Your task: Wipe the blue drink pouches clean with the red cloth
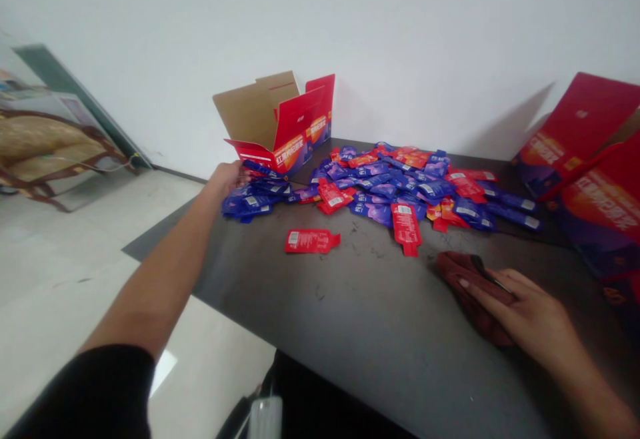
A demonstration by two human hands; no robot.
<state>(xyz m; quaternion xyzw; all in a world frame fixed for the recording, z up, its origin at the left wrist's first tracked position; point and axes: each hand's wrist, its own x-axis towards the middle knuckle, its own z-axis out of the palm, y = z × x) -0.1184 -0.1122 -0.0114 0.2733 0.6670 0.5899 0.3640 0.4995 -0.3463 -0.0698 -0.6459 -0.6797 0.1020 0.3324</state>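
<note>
My left hand (pixel 227 180) reaches to the left end of the table, against a small heap of blue sachets (pixel 253 202), just below an open red box (pixel 295 139). Its fingers are mostly hidden by the sachets and blurred, so their grip is unclear. Over the right part of the table, my right hand (pixel 530 315) is closed on a folded reddish-brown cloth (pixel 467 285), which rests on the tabletop. Two red sachets lie apart from the rest: one sachet (pixel 311 241) flat in the middle, another sachet (pixel 407 227) at the pile's front edge.
A wide pile of blue and red sachets (pixel 385 179) spreads along the wall side of the dark table (pixel 350 319). More red and purple boxes (pixel 600 192) stand at the right. A wooden chair (pixel 50 149) is on the floor far left.
</note>
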